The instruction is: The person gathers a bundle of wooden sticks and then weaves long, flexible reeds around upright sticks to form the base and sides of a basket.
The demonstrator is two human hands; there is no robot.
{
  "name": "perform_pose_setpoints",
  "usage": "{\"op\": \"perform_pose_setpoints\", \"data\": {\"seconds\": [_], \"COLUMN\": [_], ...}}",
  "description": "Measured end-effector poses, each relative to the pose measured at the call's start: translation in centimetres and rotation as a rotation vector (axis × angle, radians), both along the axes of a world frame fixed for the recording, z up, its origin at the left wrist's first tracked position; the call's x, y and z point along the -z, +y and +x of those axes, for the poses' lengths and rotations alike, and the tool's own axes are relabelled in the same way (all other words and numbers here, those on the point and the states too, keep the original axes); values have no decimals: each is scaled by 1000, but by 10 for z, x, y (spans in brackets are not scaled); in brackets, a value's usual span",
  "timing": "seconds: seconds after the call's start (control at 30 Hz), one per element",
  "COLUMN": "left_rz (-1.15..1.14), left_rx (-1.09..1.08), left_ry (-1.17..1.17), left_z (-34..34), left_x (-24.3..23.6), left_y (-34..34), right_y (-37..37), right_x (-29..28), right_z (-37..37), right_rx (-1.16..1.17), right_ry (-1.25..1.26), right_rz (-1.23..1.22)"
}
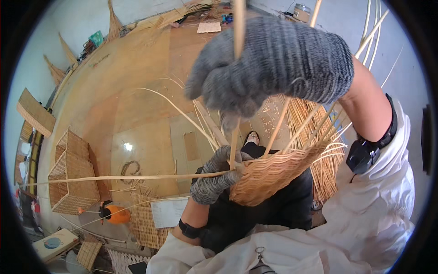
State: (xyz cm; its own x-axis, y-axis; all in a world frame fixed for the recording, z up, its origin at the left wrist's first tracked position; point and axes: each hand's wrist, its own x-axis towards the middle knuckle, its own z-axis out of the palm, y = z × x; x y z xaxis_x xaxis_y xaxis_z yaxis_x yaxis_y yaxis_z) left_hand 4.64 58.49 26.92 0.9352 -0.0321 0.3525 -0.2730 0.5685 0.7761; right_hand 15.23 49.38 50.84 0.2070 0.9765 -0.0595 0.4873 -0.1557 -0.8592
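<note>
Two-handed: pinching a long weaver (137, 177) with left hand (213, 182) against the wicker basket (273, 176), above the lap (273, 217); gripping an upright stake (235, 137) with right hand (255, 68); possibly risking cracking that stake by overbending.

Orange-brown floor (137, 77) (1 bright glint (128, 146)), pale walls (77, 27) around.

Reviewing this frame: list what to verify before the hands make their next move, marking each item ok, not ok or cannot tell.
1. Left hand at the rim of the wicker basket: ok.
2. Right hand gripping the upright stake: cannot tell; blur hides the grip.
3. Grey knit gloves on both hands: ok.
4. Long strand clear of the open wicker box: cannot tell; it crosses in view.
5. Basket over the lap: ok.
</note>
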Motion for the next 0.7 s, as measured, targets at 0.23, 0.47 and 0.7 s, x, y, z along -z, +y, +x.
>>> {"op": "perform_pose_setpoints", "data": {"seconds": [0.23, 0.47, 0.7], "left_rz": [40, 101, 151], "left_rx": [-128, 65, 176], "left_ry": [163, 255, 339], "left_z": [-15, -10, -10], "left_x": [-15, -25, -29], "left_y": [-10, -2, -3], "right_y": [-52, -104, -156], "right_x": [16, 49, 228], "right_z": [3, -5, -73], "right_rx": [137, 332, 793], "right_ry": [-257, -112, 768], "right_rz": [249, 316, 1105]}}
